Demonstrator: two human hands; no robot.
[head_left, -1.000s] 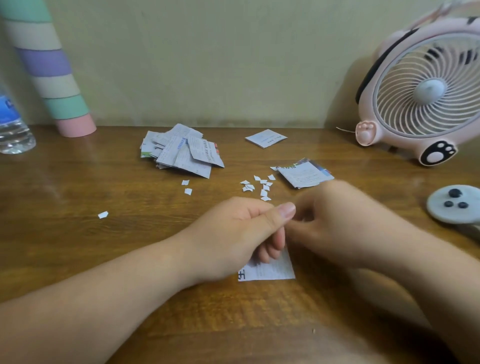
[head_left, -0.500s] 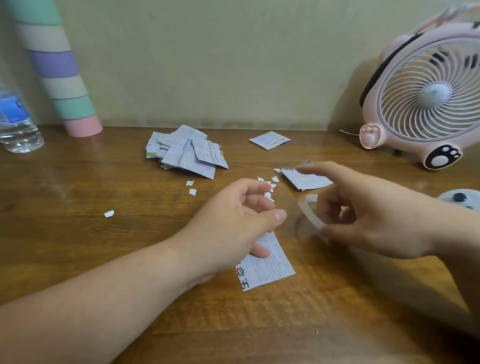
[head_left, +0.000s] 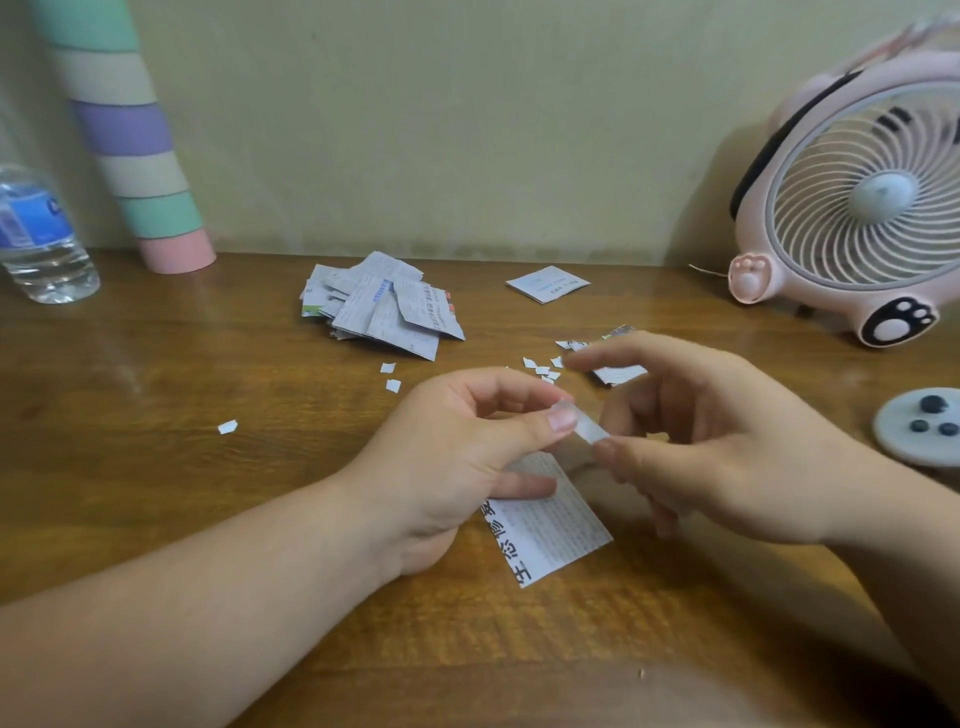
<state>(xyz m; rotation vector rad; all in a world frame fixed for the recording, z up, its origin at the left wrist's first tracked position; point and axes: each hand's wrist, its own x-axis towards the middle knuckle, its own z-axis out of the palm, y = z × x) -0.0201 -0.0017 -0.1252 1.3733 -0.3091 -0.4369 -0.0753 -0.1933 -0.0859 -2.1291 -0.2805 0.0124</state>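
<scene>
A short clear strip of tape is stretched between my two hands above the wooden table. My left hand pinches one end between thumb and forefinger. My right hand pinches the other end with its thumb, its forefinger stretched out above. Under my left hand lies a printed paper piece with large black characters on its near edge; my left lower fingers touch it.
A pile of printed paper pieces and one single piece lie at the back. Several small white scraps are scattered mid-table. A pink fan stands at right, a grey button disc near it, a water bottle and striped tube at left.
My hands drew apart, then came back together; the clear strip, loose in my right hand before, is now held at both ends. The paper piece under my left hand has turned slightly.
</scene>
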